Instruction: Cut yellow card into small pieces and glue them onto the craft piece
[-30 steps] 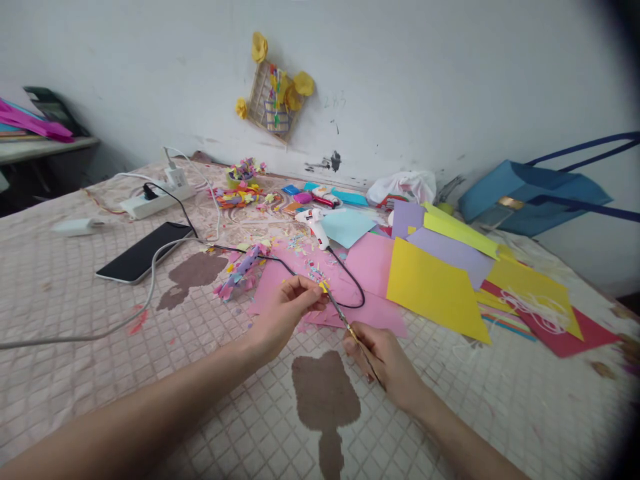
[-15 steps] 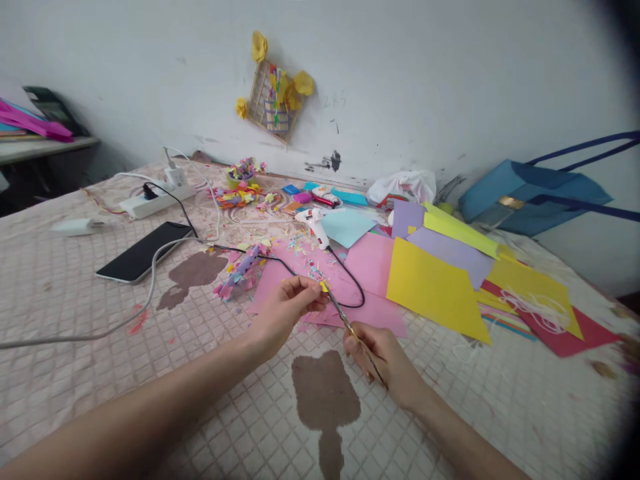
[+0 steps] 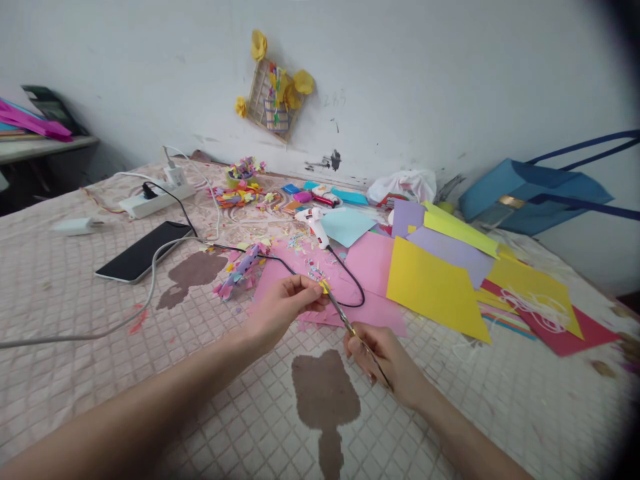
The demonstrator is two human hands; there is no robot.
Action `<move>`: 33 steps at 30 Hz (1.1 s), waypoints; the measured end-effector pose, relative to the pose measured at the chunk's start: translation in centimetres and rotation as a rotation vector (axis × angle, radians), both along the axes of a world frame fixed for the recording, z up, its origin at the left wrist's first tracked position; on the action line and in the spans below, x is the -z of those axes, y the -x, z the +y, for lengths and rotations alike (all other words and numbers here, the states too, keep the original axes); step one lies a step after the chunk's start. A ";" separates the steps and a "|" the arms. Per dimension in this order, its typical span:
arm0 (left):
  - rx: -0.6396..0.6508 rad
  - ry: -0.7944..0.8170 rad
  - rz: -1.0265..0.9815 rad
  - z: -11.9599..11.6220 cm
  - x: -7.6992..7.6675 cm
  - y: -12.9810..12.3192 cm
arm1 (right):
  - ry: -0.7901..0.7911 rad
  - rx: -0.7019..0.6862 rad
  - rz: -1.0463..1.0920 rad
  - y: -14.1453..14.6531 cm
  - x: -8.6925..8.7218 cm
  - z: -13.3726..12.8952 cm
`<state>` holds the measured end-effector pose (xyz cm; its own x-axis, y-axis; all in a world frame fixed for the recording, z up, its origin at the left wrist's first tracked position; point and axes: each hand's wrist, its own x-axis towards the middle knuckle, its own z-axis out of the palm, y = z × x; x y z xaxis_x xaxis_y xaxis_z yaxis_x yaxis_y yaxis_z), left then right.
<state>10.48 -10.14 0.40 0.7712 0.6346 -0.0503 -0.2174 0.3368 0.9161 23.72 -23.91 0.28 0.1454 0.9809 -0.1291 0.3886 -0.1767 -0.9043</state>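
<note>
My left hand pinches a small yellow piece of paper between thumb and fingers. In my right hand is a slim pair of scissors, its blades pointing up and left to the yellow piece. The blade tips meet or overlap that piece; whether they cut into it is too small to tell. Beneath both hands lie pink sheets of paper with tiny paper scraps. A white glue gun rests beyond them, its black cord curving close behind the scissors.
A stick covered in purple and pink paper pieces lies left of the hands. Farther left are a black tablet-like device and a white power strip with cables. Yellow paper and a blue bag are to the right.
Both hands stay almost where they were. The scissors' handle end has shifted slightly to the right, and a bit more of the yellow piece shows by the blades.
</note>
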 end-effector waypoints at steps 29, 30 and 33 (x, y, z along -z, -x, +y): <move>0.020 0.007 0.046 0.4 -0.4 0.1 | -0.015 0.004 -0.084 -0.4 0.2 0.1; 0.024 0.005 0.052 0.5 -0.5 0.1 | -0.017 0.003 -0.095 -0.5 0.2 0.1; 0.036 -0.016 0.076 0.8 -0.7 0.2 | -0.013 -0.011 -0.123 -0.8 0.3 0.0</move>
